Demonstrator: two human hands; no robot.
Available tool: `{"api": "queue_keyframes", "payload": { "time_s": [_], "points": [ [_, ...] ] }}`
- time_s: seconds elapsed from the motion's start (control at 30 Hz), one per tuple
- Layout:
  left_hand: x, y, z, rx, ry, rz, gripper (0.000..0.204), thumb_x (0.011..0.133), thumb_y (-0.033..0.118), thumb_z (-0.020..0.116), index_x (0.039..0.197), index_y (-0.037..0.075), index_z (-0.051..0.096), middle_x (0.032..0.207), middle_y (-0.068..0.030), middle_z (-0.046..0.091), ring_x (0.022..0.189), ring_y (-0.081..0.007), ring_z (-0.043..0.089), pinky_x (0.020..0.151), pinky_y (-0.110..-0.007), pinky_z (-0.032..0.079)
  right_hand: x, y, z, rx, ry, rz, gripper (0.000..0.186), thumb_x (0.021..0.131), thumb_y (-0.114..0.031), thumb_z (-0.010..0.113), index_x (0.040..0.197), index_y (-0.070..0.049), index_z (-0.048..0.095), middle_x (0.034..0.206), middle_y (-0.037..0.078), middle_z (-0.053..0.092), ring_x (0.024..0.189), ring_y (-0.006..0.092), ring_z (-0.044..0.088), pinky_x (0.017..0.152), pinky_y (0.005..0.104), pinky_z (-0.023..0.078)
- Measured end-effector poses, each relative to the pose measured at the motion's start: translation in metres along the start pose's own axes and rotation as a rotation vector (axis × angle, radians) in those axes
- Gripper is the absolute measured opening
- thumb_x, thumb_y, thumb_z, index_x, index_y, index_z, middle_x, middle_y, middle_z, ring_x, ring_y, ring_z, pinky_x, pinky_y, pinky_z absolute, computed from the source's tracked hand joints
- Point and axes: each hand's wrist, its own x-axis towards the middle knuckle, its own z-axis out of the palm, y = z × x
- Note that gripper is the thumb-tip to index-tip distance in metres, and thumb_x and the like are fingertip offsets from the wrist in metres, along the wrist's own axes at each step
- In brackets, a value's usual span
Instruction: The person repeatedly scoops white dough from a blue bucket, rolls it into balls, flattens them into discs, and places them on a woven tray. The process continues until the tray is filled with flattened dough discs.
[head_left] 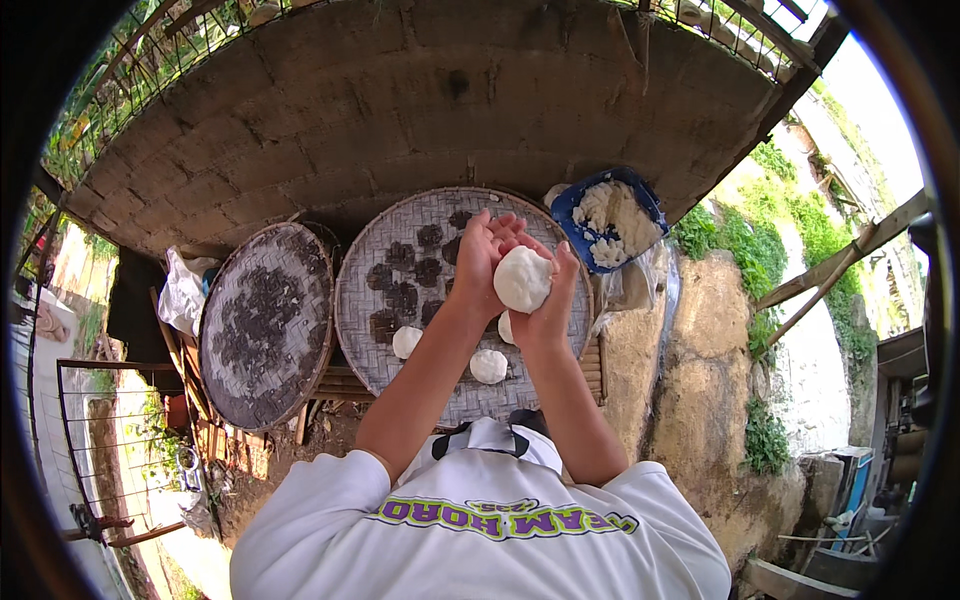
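Observation:
A round ball of white dough (523,280) rests in my right hand (556,312), whose fingers curve around its side. My left hand (482,258) lies beside the ball with the palm turned up and its fingers stretched out toward the far side. It seems to touch the ball's left edge. Both hands are above a large round woven tray (400,215) with dark round stains. On that tray sit a white dough ball (407,342) at the left and another dough ball (489,366) nearer to me. A further dough ball (505,327) is partly hidden behind my right wrist.
A blue basin (572,210) with crumbly white dough (620,220) stands tilted at the tray's far right. At the left leans a second woven tray (255,330), dark-stained. A block wall (420,110) rises behind. Plastic bags (182,290) and a wire frame (115,365) are farther left.

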Motion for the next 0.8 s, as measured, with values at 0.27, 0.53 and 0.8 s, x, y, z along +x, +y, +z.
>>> {"api": "queue_keyframes", "payload": {
  "time_s": [0.27,0.53,0.8],
  "points": [
    [0.019,-0.047,-0.086,0.033,0.110,-0.125,0.049,0.103,0.054,0.051,0.123,0.010,0.060,0.122,-0.0076,0.066,0.113,-0.0242,0.065,0.099,-0.046,0.053,0.027,0.019,-0.084,-0.738,-0.045,-0.180,0.052,0.106,-0.031,0.053,0.149,-0.003,0.047,0.135,0.012,0.060,0.126,0.0211,0.055,0.111,0.0359,0.040],
    [0.101,-0.127,-0.198,0.862,0.557,-0.018,0.038,0.100,0.036,0.061,0.114,0.002,0.068,0.109,-0.0118,0.073,0.103,-0.0255,0.070,0.086,-0.038,0.052,0.091,0.104,-0.171,-0.487,0.319,0.629,0.044,0.103,-0.039,0.052,0.135,-0.010,0.058,0.122,0.005,0.062,0.109,0.0194,0.063,0.089,0.0388,0.056],
    [0.156,-0.141,-0.252,1.405,0.431,0.184,0.030,0.100,0.024,0.054,0.120,0.005,0.067,0.121,-0.0178,0.071,0.115,-0.0367,0.066,0.099,-0.046,0.050,0.163,0.132,-0.244,-0.806,0.223,0.662,0.055,0.102,-0.050,0.051,0.140,-0.011,0.056,0.106,0.007,0.065,0.090,0.0179,0.063,0.081,0.0361,0.054]
  ]
}}
